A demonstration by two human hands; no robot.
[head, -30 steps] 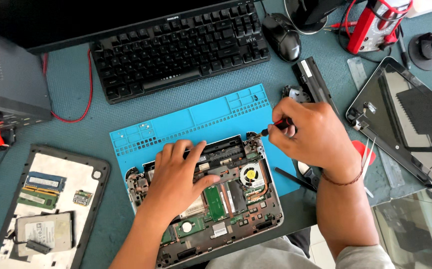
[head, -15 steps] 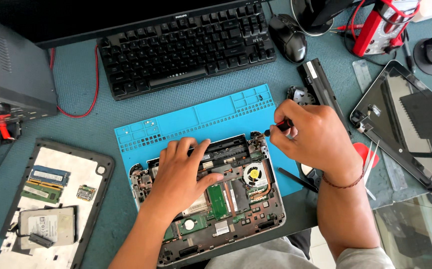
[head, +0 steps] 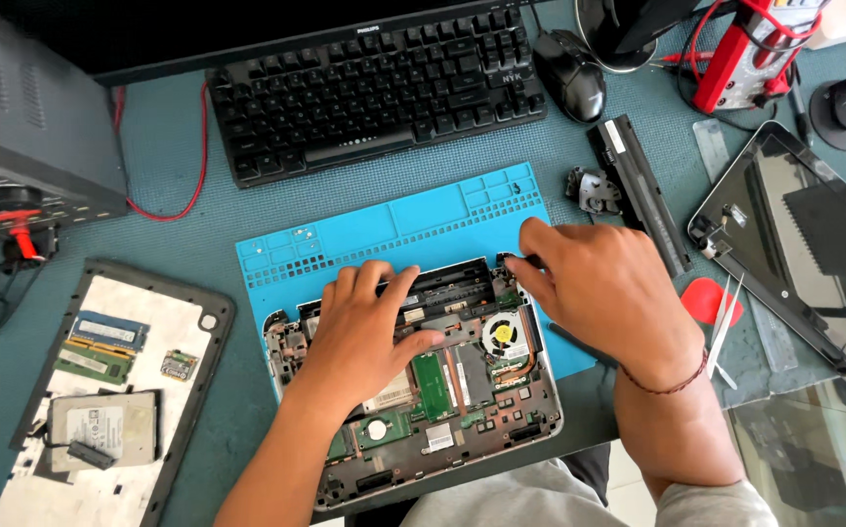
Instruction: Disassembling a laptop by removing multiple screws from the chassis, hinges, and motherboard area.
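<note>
Left hand (head: pixel 369 327), fingers spread, should press the opened laptop (head: pixel 423 390) flat on the blue mat (head: pixel 393 220); right hand (head: pixel 603 283) fingers pinch something small at its corner, so work gently.

left hand (head: pixel 369 327) lies flat on the opened laptop (head: pixel 423 390) on a blue mat (head: pixel 384 229); right hand (head: pixel 603 288) pinches at its top right corner, near the fan (head: pixel 504 334).
</note>
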